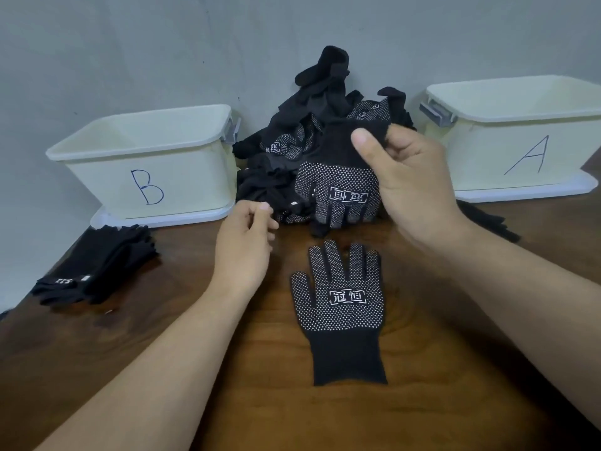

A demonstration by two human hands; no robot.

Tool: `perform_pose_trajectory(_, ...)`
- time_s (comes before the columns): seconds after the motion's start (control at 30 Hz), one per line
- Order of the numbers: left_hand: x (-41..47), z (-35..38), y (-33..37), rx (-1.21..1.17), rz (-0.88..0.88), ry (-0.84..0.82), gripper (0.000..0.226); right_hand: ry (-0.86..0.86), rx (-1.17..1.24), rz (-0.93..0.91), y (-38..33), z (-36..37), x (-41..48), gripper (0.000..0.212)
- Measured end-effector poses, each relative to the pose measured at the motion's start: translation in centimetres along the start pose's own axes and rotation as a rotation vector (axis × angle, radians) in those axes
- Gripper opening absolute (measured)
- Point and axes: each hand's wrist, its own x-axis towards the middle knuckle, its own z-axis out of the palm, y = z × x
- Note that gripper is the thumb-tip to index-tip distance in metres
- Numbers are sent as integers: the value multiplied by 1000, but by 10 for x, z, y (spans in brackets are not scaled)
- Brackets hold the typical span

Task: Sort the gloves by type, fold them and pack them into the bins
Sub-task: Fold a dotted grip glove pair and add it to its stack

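My right hand pinches the cuff of a black dotted glove, which hangs fingers down in front of the glove pile. A second dotted glove lies flat on the wooden table, fingers pointing away from me. Beside the pile's left edge hovers my left hand, fingers loosely curled and holding nothing. Bin B stands at the back left and bin A at the back right, both cream-coloured.
A stack of plain black gloves lies at the table's left edge in front of bin B. More black gloves lie in front of bin A. A grey wall rises close behind the bins.
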Motion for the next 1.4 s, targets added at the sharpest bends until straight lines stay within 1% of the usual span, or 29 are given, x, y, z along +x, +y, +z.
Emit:
perform_pose_trajectory(0.13, 0, 2, 0, 61, 30, -32, 21, -4, -67, -41, 9, 0, -3, 18)
perform_pose_trajectory(0.27, 2, 2, -3, 142, 36, -33, 36, -53, -69, 24, 27, 2, -18, 18)
perform_pose_trajectory(0.4, 3, 1, -2, 176, 44, -46, 41, -48, -101, 13, 24, 4, -25, 19)
perform_pose_trajectory(0.43, 3, 2, -2, 180, 45, -51, 44, -53, -107, 10, 24, 3, -26, 23)
perform_pose_trajectory(0.5, 2, 2, -2, 180, 56, -65, 50, -62, -145, 11, 25, 3, -30, 47)
perform_pose_trajectory(0.53, 1, 2, -1, 174, 64, -73, 54, -66, -156, 22, 26, 2, -33, 55)
perform_pose_trajectory(0.57, 0, 1, -1, 165, 71, -79, 57, -73, -153, 31, 26, 2, -39, 52)
perform_pose_trajectory(0.67, -6, -3, 0, 123, 66, -53, 60, -108, -94, 87, 15, -2, -62, 17)
perform_pose_trajectory(0.73, -11, -8, 0, 100, 58, -33, 54, -177, -82, 122, 10, -7, -78, 10)
perform_pose_trajectory(0.8, -20, -11, 2, 80, 46, -63, 39, -237, -113, 142, 6, -13, -92, 9)
perform_pose_trajectory(0.9, -37, -17, 4, 111, 53, -191, 10, -345, -201, 167, 3, -25, -111, 11)
perform_pose_trajectory(0.97, -49, -26, 2, 197, 114, -266, 5, -461, -351, 114, 2, -33, -123, 20)
perform_pose_trajectory(1.0, -55, -31, -1, 245, 150, -297, 10, -542, -446, 74, 1, -36, -127, 27)
perform_pose_trajectory(1.07, -65, -41, -4, 332, 216, -368, 25, -713, -659, -17, -2, -38, -129, 40)
perform_pose_trajectory(1.13, -72, -45, -4, 387, 243, -443, 39, -827, -840, -73, -3, -36, -128, 46)
perform_pose_trajectory(1.17, -74, -48, -3, 400, 244, -465, 42, -865, -892, -85, -5, -34, -127, 48)
perform_pose_trajectory(1.3, -73, -50, -1, 438, 223, -524, 50, -913, -947, -69, -8, -31, -125, 49)
perform_pose_trajectory(1.4, -77, -51, 1, 489, 200, -579, 64, -905, -934, -26, -9, -33, -122, 50)
